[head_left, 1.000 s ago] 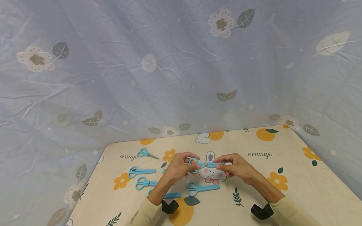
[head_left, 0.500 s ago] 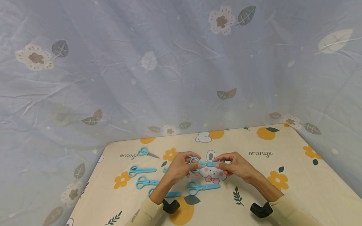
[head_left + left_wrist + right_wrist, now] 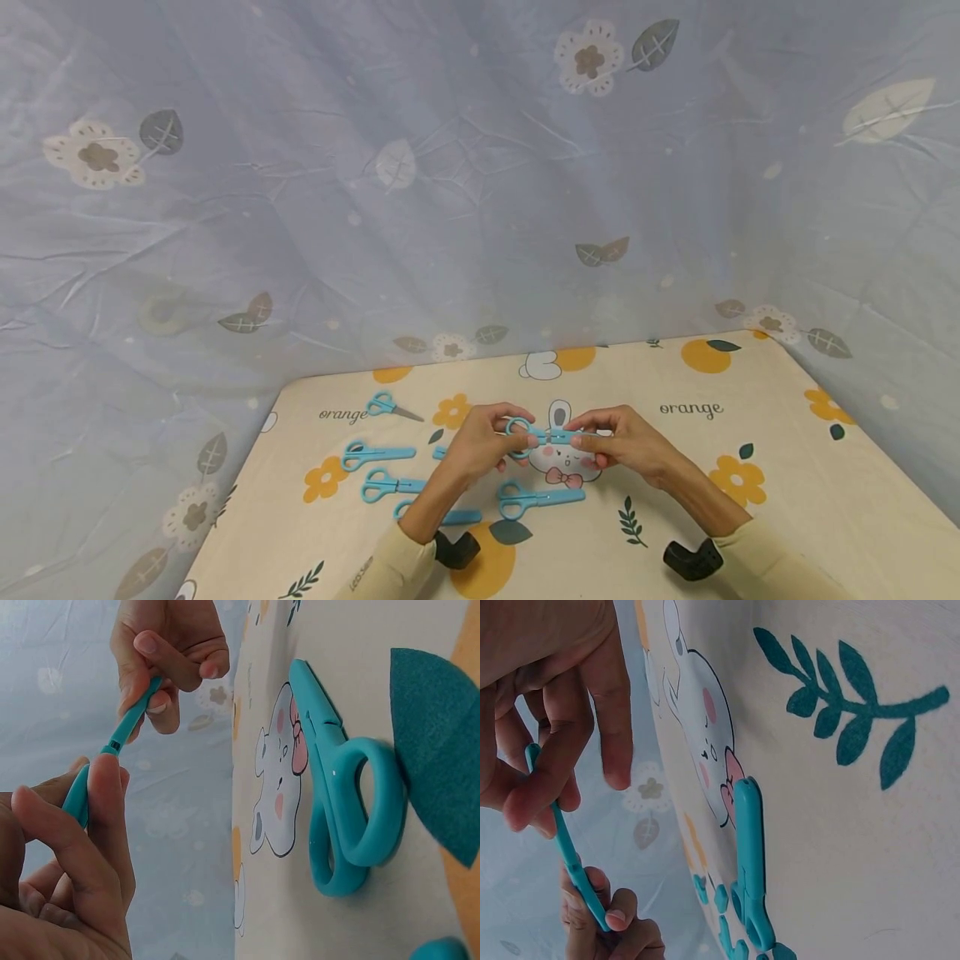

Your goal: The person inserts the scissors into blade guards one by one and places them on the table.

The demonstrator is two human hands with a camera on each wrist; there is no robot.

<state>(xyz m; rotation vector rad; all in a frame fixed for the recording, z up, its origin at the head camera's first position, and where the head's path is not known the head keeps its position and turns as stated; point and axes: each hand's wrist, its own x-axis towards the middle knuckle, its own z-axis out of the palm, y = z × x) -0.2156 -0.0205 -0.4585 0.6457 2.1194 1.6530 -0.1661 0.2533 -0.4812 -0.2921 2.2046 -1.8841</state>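
In the head view, my left hand (image 3: 476, 442) grips the light-blue ring handles of a pair of scissors (image 3: 516, 427). My right hand (image 3: 633, 442) pinches the matching blue blade cover (image 3: 564, 437) between thumb and fingers. The cover lies in line with the scissors, over the blades, with a narrow strip of metal showing between cover and handles. The left wrist view gives them edge-on, raised off the table. Below the hands lies another pair of covered scissors (image 3: 542, 497), also large in the left wrist view (image 3: 337, 787).
Left of the hands lie uncovered scissors (image 3: 393, 408) with bare blades and several covered ones, including covered scissors (image 3: 386, 453) and covered scissors (image 3: 382, 485) nearer the front. My left forearm partly hides others. A patterned cloth (image 3: 787, 483) covers the table; a curtain (image 3: 480, 208) hangs behind.
The cover and the scissors have come closer together, so less blade shows between them than a second ago. My left hand has shifted slightly right; the scissors on the table are unmoved.
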